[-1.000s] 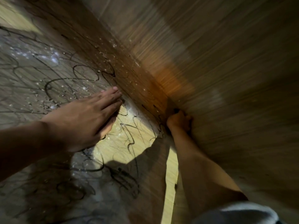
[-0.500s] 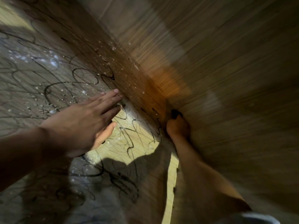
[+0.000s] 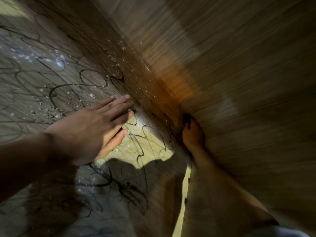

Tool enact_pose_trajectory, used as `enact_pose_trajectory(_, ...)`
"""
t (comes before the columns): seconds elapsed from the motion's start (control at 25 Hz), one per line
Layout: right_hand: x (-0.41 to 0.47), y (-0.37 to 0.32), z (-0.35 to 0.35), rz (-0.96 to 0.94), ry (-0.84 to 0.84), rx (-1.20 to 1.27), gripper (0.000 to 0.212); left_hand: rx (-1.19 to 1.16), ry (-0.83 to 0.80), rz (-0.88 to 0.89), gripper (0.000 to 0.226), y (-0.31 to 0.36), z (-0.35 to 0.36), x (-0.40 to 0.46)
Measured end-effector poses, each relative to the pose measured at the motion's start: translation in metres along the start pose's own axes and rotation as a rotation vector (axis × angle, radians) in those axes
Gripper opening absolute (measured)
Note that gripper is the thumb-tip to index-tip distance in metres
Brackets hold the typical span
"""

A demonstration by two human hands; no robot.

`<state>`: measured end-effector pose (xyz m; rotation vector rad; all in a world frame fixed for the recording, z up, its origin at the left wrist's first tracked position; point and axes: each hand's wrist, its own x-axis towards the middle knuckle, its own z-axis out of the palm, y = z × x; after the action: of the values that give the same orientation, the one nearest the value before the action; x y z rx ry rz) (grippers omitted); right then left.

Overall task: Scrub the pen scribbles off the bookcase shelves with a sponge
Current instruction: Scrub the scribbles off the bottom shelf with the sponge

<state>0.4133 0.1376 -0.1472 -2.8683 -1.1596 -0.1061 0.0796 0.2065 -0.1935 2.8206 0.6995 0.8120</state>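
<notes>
Reaching forward from the lower left, the left hand [image 3: 89, 127] lies flat and open on the scribbled shelf panel [image 3: 42, 79], fingers [image 3: 118, 104] straight and together, pointing up and to the right toward the inner corner, thumb spread below them. The right hand [image 3: 192, 134] stretches along a straight forearm from the lower right into that same corner, fingers curled around something small and dark [image 3: 187, 117] at their tips; whether this is the sponge cannot be told, and its long axis is hidden by the grip and by blur. Black pen scribbles [image 3: 82, 89] loop across the panel under and around the left hand, none forming readable words. Pale specks and wet-looking smears [image 3: 56, 60] dot the wood near the corner
</notes>
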Motion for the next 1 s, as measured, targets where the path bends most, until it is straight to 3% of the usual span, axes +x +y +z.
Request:
enact_pose_trajectory(0.08,0.011,-0.02,0.002,0.189,-0.039,0.004,0.044,0.002,-0.003,-0.009,0.061,-0.001,0.002,-0.001)
enact_pose_trajectory(0.16,0.011,-0.052,-0.003,0.201,-0.075,0.025,0.044,-0.008,-0.008,-0.004,0.062,-0.001,0.002,-0.001)
enact_pose_trajectory(0.28,-0.005,-0.081,-0.002,-0.143,-0.069,0.143,0.043,-0.026,0.004,-0.001,0.065,0.0,0.0,0.0)
enact_pose_trajectory(0.4,-0.014,-0.054,-0.004,-0.377,-0.083,0.199,0.042,-0.067,-0.005,-0.012,0.068,0.002,-0.002,0.002)
enact_pose_trajectory(0.56,-0.003,0.001,-0.009,-0.047,-0.077,-0.061,0.043,-0.029,-0.016,-0.013,0.062,0.002,-0.006,0.001)
enact_pose_trajectory(0.64,0.006,-0.027,-0.009,0.118,-0.132,-0.128,0.044,0.014,-0.012,-0.007,0.06,0.002,-0.007,0.002)
enact_pose_trajectory(0.72,0.008,-0.073,-0.009,0.169,-0.176,-0.085,0.044,-0.002,-0.024,-0.012,0.06,0.004,-0.006,0.003)
enact_pose_trajectory(0.84,0.005,-0.114,-0.004,-0.054,-0.156,0.008,0.049,-0.031,-0.002,-0.011,0.067,0.002,-0.006,0.002)
enact_pose_trajectory(1.0,-0.006,-0.061,-0.007,-0.275,-0.146,0.244,0.045,-0.057,0.011,-0.024,0.07,0.003,-0.007,0.001)
